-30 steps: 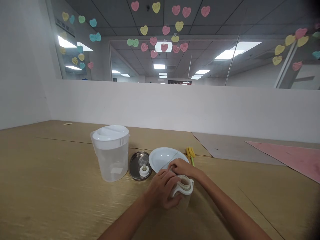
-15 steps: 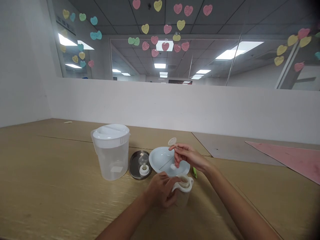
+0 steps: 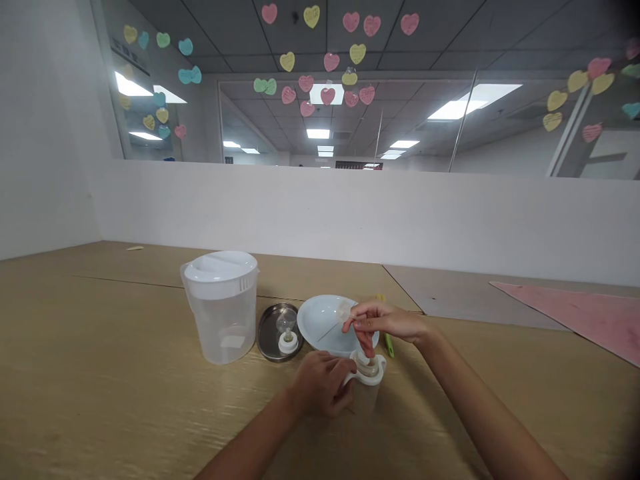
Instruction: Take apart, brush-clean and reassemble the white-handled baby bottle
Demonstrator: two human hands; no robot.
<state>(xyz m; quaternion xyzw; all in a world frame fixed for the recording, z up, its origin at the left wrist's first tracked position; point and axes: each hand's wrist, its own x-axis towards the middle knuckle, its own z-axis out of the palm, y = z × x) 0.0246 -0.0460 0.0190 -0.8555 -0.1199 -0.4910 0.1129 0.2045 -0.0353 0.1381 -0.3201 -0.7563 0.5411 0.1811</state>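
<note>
My left hand (image 3: 325,385) is closed on the white handle of a feeding bottle (image 3: 367,395) with a wide uncapped mouth, standing on the table. My right hand (image 3: 373,322) pinches a small translucent scoop (image 3: 344,311) that seems to have a round cup at each end. Its lower white end is at the bottle's mouth, partly hidden by the fingers. Just behind lies a white bowl (image 3: 313,320) with a thin line or stick across its inside. An oval metal tray (image 3: 267,333) to the left holds a teat in a white ring (image 3: 288,342) and a clear cap (image 3: 287,321).
On the left stands a translucent lidded pitcher (image 3: 227,327). A green-handled tool (image 3: 389,345) lies right of the bowl, partly behind my right hand. A pink sheet (image 3: 575,317) lies at far right. Behind the table (image 3: 125,380) rises a white wall (image 3: 320,213) below a window.
My right hand has moved down and slightly right, bringing the scoop's lower end from over the bowl to the bottle's mouth. My left hand still holds the bottle's handle.
</note>
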